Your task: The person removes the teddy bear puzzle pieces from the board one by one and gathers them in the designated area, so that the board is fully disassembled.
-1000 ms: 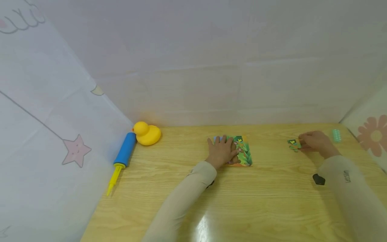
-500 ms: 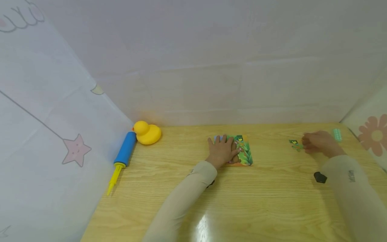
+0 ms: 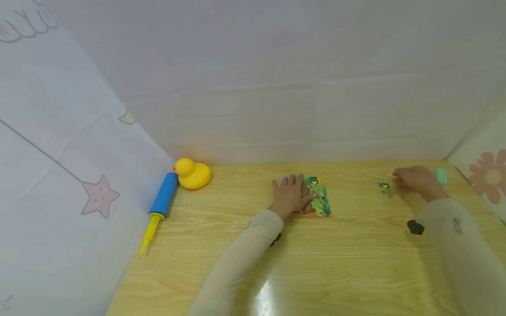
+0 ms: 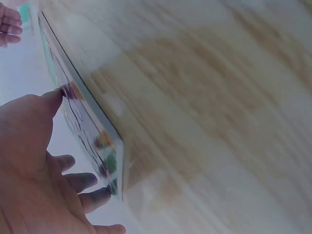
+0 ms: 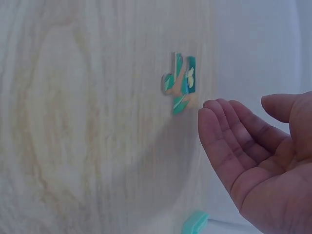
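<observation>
Nearest you, your two pale beige sleeves run out across the light wooden table (image 3: 356, 263), which shows a glossy patch of reflected light close to its near edge. Your left hand (image 3: 290, 196) lies palm down, fingers straight and spread, flat on the left part of the colourful square picture puzzle board (image 3: 319, 196) at the middle of the table; the left wrist view shows the board's thin edge (image 4: 83, 124) just beside your fingers (image 4: 78, 181), with nothing curled round it. A small black object (image 3: 415, 227) sits beside your right forearm (I cannot tell whether it lies on the table or is fixed to the sleeve). Further out on the right, your right hand (image 3: 415, 181) hovers with its fingers loose and only gently bent, holding nothing; the right wrist view shows the open palm (image 5: 265, 161) clear of the wood. The small green jigsaw piece (image 3: 386, 189) lies flat on the table just to the left of those fingertips, apart from them, and well away from the board. A small mint-green ridged object (image 3: 441, 176) rests beyond the hand near the right wall. At the far left, a yellow rubber duck (image 3: 192, 174) stands against the back wall, with a blue and yellow hand pump (image 3: 159, 204) lying just beside it, its yellow nozzle toward you.
</observation>
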A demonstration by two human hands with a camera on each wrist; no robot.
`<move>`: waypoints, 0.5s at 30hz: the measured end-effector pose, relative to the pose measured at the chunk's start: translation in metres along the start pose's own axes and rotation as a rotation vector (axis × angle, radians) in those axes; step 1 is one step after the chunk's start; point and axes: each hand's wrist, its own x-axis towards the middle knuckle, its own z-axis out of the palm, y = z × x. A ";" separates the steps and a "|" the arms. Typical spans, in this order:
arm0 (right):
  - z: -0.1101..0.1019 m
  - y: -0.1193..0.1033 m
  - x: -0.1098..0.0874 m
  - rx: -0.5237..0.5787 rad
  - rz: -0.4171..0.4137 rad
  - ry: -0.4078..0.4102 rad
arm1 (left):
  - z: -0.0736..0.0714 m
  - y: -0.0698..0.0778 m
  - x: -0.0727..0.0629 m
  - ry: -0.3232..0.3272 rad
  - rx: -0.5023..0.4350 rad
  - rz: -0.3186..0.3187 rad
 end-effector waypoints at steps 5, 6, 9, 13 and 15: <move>0.012 -0.015 0.005 0.052 -0.028 -0.038 | 0.000 -0.006 -0.002 0.028 0.009 0.002; 0.016 -0.019 0.006 0.057 -0.033 -0.044 | 0.001 -0.008 -0.001 0.033 0.016 -0.001; 0.030 -0.031 0.011 0.064 -0.045 -0.067 | 0.000 -0.013 -0.001 0.022 0.033 -0.009; 0.050 -0.051 0.017 0.091 -0.074 -0.097 | -0.002 -0.022 0.001 -0.021 0.043 -0.034; 0.060 -0.060 0.021 0.103 -0.086 -0.104 | -0.002 -0.027 0.002 -0.032 0.037 -0.041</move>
